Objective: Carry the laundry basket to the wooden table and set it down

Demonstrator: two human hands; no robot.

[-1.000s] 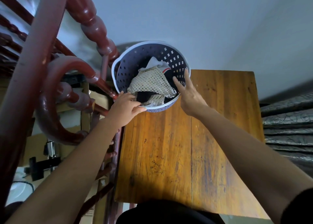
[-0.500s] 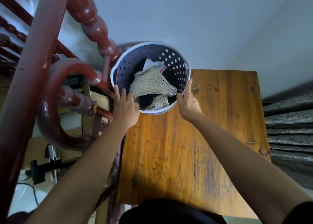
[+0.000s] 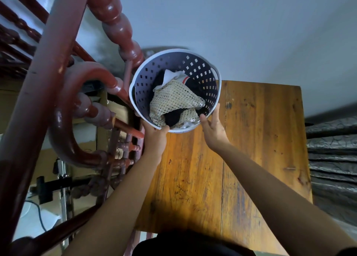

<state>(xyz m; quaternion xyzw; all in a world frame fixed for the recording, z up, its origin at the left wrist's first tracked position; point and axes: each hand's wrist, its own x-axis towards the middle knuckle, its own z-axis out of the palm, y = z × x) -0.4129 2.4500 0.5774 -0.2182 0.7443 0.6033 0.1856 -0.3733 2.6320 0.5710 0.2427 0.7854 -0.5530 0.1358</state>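
A pale wall backs the wooden worktop [image 3: 231, 159], with a red banister [image 3: 108, 78] on its left. The laundry basket [image 3: 174, 90] sits at the far left corner, overhanging that edge; my left hand [image 3: 154, 137] grips its near rim, my right hand [image 3: 213, 126] is spread against its side. Set-down looks nearly finished; next I'd nudge it inboard before letting go.

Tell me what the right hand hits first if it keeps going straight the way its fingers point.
The right hand points up and away; its fingertips already sit at the basket rim, so it would likely meet the basket wall first.
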